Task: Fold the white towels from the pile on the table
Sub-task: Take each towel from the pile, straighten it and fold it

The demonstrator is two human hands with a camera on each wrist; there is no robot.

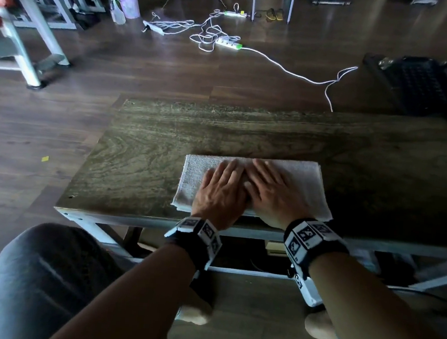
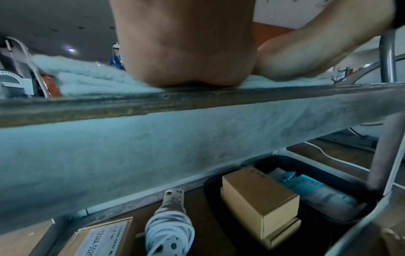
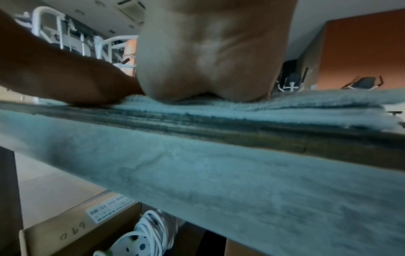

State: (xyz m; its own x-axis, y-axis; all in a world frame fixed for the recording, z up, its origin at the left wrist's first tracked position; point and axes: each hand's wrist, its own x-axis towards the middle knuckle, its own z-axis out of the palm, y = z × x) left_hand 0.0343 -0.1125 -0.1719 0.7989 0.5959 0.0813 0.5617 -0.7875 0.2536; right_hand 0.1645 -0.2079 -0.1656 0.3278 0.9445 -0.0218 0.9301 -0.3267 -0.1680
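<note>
A white towel (image 1: 305,182) lies folded into a thick rectangle near the front edge of the wooden table (image 1: 141,156). Both my hands lie flat on top of it, side by side and touching. My left hand (image 1: 225,181) presses its middle left with straight fingers. My right hand (image 1: 268,184) presses its middle right, fingers spread and straight. In the left wrist view the heel of my left hand (image 2: 188,57) sits on the towel (image 2: 87,81) at the table edge. The right wrist view shows my right hand's heel (image 3: 208,65) on the layered towel (image 3: 306,107). No pile of other towels shows.
The table's front rail (image 2: 153,142) is close below my wrists. Under the table lie cardboard boxes (image 2: 258,201), a coiled white power strip (image 2: 171,225) and a black case (image 2: 342,204). Cables and power strips (image 1: 229,42) trail across the floor beyond; a black chair (image 1: 419,84) stands at right.
</note>
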